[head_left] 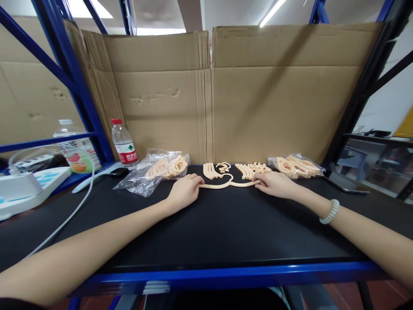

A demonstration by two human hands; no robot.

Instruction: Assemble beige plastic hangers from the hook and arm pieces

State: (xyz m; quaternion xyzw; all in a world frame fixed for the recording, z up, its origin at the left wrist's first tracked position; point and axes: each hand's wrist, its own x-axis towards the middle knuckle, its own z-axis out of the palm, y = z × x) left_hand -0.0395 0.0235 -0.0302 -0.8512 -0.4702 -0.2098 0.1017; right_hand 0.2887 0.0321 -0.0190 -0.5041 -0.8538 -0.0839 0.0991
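Spanning the back: two tan cardboard panels (pixel 290 94), upright, meeting at a seam near the middle. Black tabletop (pixel 226 232) runs out from their foot. Blue metal frame (pixel 75 82) at left, slanting in the view; blue rail (pixel 226 275) along the table's front edge.

White power strip (pixel 19 202) at far left, a pale cable (pixel 75 211) looping from it across the tabletop. Clear plastic bag (pixel 138 181), left of centre, crumpled, cream-coloured parts inside. Second plastic bag (pixel 297 167) well to the right, similar parts packed in it. Upright bottle with red cap (pixel 125 146) behind the left bag, close to the cardboard.

Left hand (pixel 183 192) and right hand (pixel 274 183) reach in from either side, apart from each other. Between them, on or just above the tabletop: a cream hanger-shaped piece (pixel 215 186), hook toward the cardboard, arms stretching sideways. Left fingers pinch one arm's end, right fingers the other. Whether it is a single moulding or joined parts, cannot tell.

Just beyond: left row of curved strips (pixel 210 171), laid side by side; right row of curved strips (pixel 245 171), behind the right fingertips. Beside the left row, small hook-like bits (pixel 224 166). Pale beaded bracelet (pixel 329 212) on the right wrist.
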